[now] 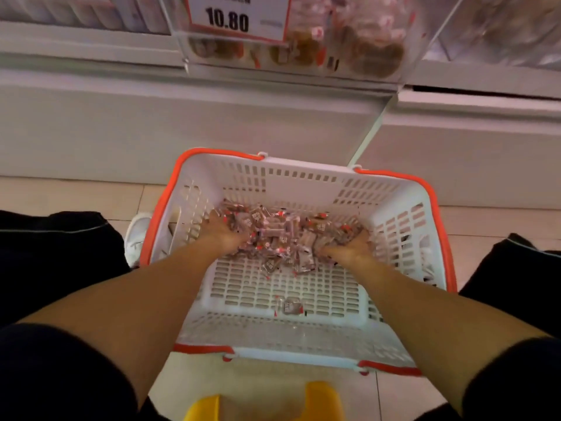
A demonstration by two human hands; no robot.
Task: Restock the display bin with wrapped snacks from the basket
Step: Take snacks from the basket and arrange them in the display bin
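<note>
1. The wrapped snacks (pixel 285 235) lie heaped at the far end of the white basket (pixel 300 189).
2. The left hand (pixel 223 230) and right hand (pixel 353 244) dig into the heap's sides, fingers buried; grip unclear.
3. One loose snack (pixel 290 306) lies nearer.
4. The display bin (pixel 303 47) hangs beyond the basket, behind a price tag (pixel 236 16).

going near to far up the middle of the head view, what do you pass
yellow stool → near basket rim → lone wrapped snack → snack pile → far basket wall → white cabinet front → clear display bin → price tag
</note>
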